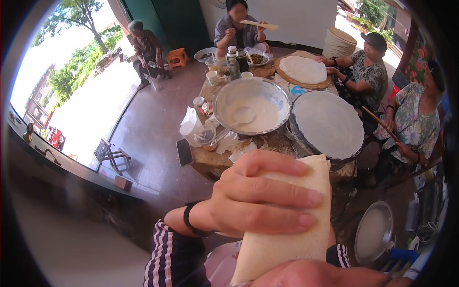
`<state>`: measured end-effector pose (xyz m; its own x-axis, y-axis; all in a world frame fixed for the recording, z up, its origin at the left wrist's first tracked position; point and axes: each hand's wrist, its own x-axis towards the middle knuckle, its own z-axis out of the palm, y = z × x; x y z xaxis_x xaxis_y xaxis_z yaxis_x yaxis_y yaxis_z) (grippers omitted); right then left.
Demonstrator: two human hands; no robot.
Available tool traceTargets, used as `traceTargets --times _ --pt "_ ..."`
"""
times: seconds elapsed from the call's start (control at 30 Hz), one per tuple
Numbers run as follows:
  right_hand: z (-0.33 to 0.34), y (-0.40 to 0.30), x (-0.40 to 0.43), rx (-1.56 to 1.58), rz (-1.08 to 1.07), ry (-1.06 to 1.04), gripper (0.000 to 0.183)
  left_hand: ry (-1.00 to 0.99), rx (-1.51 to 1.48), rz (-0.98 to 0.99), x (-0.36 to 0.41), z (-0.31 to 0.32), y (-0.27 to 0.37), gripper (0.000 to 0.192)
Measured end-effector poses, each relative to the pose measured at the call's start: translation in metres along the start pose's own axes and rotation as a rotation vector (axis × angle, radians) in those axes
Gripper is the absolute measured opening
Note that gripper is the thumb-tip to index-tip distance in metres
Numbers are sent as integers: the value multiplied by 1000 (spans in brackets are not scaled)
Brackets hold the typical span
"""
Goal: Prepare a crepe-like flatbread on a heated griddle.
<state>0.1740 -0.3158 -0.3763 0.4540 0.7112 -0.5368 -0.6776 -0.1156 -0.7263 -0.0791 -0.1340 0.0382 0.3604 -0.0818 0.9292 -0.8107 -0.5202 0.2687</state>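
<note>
A flat, folded pancake wrap (pixel 287 247) stands tilted upright close to the camera. My left hand (pixel 265 197), a black band around its wrist, grips the upper part with its fingers laid across the near face. Low in the picture, my right hand (pixel 308 274) holds the bottom end; its fingers are only partly in view. The wrap's lower end is hidden by that hand. Beyond my hands, a round griddle (pixel 294 138) bears a pale sheet of batter or pancake (pixel 328 120). Beside it, a metal basin (pixel 218 102) contains white batter and a ladle (pixel 244 115).
A cluttered table (pixel 204 165) carries a phone (pixel 184 152), cups and flasks. Another pancake (pixel 303 69) lies on a woven mat. Three people sit around the table; one holds a wooden stick (pixel 380 122). Another sits by the doorway near an orange stool (pixel 177 57). A folding stool (pixel 111 154) stands left.
</note>
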Motion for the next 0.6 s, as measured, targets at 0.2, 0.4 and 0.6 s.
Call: traceTargets --times 0.2,0.4,0.6 --pt "54 -29 -57 43 37 91 45 55 46 11 -11 -18 -6 19" --pt "114 -70 -111 140 138 27 36 78 104 -55 -22 -39 -18 19" --pt "72 -38 -44 -31 13 133 43 185 492 -96 -52 -89 -44 29"
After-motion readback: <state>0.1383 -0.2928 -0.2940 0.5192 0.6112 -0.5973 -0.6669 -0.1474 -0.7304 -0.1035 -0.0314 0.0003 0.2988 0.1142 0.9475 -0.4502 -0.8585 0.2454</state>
